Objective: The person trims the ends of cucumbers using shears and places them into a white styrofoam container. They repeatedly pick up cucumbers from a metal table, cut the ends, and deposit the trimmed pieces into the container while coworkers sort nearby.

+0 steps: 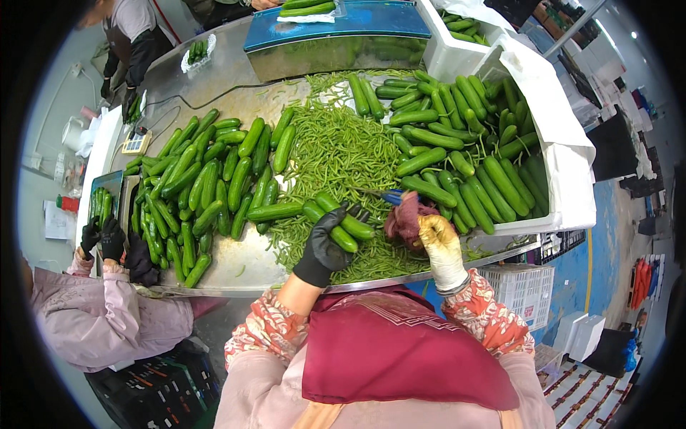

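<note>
My left hand (pixel 325 248), in a black glove, is closed around two green cucumbers (pixel 351 225) over a bed of small green trimmings (pixel 343 145). My right hand (pixel 440 246), in a pale glove, grips a dark red cloth (pixel 403 220). Beside the cloth, a blue-handled tool (pixel 393 197) points left with thin metal tips, perhaps scissors; how it is held is hidden. Cucumbers with stems (pixel 471 198) spill from a white foam box (pixel 571 187) at the right. To the left lies a large pile of cucumbers (pixel 198 187) on the metal table (pixel 241 268).
A co-worker's black-gloved hands (pixel 111 238) are at a tray of cucumbers at the far left. Another person (pixel 136 43) stands at the upper left. A blue-topped metal box (pixel 332 48) stands at the back. A cable (pixel 203 99) crosses the table. A white plastic crate (pixel 522 289) stands below right.
</note>
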A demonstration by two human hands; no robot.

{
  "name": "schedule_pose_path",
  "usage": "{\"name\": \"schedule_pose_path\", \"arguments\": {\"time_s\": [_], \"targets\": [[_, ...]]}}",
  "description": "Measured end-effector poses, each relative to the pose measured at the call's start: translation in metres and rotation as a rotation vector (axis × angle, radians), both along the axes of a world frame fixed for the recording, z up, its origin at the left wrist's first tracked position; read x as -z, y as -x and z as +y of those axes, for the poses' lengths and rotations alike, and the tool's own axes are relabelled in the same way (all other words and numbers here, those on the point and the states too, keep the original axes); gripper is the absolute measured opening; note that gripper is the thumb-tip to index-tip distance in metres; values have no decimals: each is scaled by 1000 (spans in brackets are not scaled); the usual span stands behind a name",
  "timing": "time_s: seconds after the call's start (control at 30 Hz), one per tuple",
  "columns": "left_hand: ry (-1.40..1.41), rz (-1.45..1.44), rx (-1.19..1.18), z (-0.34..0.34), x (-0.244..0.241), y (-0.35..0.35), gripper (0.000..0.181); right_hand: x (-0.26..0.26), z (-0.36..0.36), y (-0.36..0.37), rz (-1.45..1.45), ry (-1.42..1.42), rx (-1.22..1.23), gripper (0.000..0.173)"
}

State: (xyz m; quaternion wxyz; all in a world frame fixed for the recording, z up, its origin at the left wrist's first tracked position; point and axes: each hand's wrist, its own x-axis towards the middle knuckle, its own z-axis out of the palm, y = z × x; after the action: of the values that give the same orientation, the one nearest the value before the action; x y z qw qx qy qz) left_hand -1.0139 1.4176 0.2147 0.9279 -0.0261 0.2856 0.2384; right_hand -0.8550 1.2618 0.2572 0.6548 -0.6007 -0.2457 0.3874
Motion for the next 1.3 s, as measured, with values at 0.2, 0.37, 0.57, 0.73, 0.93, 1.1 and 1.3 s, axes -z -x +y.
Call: {"name": "schedule_pose_path", "arguments": {"time_s": [0.2, 0.37, 0.57, 0.73, 0.93, 1.1, 1.3], "targets": [[79, -124, 120, -6, 49, -20, 28, 28, 18, 31, -474, -207, 88, 13], [42, -48, 236, -32, 60, -31, 34, 45, 36, 35, -688, -114, 161, 21], [183, -110, 240, -36, 58, -30, 33, 74, 37, 28, 314, -25, 228, 7], [-56, -158, 286, -31, 55, -26, 29, 51, 30, 37, -179, -162, 254, 14], [-37, -25, 320, -34, 55, -36, 30, 68, 30, 21, 273, 156, 105, 15], [61, -46, 149, -21, 36, -39, 30, 53, 17, 28, 143, -26, 334, 13], [168, -238, 238, -21, 71, -47, 36, 54, 21, 33, -644, -151, 7, 14]]}}
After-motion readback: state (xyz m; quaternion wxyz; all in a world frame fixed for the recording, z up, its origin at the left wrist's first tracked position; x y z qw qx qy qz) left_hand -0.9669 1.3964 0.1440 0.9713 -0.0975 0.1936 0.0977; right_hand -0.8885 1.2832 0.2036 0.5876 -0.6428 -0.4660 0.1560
